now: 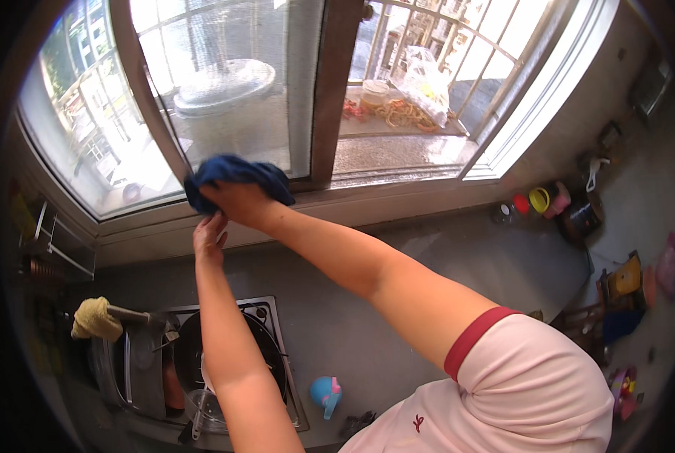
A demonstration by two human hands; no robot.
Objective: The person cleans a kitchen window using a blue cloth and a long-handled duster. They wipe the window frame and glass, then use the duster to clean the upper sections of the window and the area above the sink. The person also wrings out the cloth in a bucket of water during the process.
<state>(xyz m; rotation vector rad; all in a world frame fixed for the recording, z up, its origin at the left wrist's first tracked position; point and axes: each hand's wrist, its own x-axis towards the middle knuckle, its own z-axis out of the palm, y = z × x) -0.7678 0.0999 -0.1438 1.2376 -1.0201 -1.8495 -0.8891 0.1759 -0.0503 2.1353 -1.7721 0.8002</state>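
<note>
My right hand [238, 201] holds a dark blue cloth [247, 170] against the lower part of the window frame, where the screened sash meets the left pane. My left hand [210, 235] is just below it, near the cloth's lower edge, its fingers reaching up to the window's bottom ledge; whether it grips anything is not clear. Behind the cloth stands the mesh-covered sash [241, 130], with a large lidded metal pot [224, 88] beyond it. The window's right part shows the outer sill [399, 153] through the opening.
Under my left arm, a black wok [187, 351] sits on a gas stove [300, 410]. A blue spray bottle [325, 392] stands on the grey counter [360, 334]. A yellow cloth [97, 320] hangs over the faucet at the left. Jars [504, 212] stand along the wall at the right.
</note>
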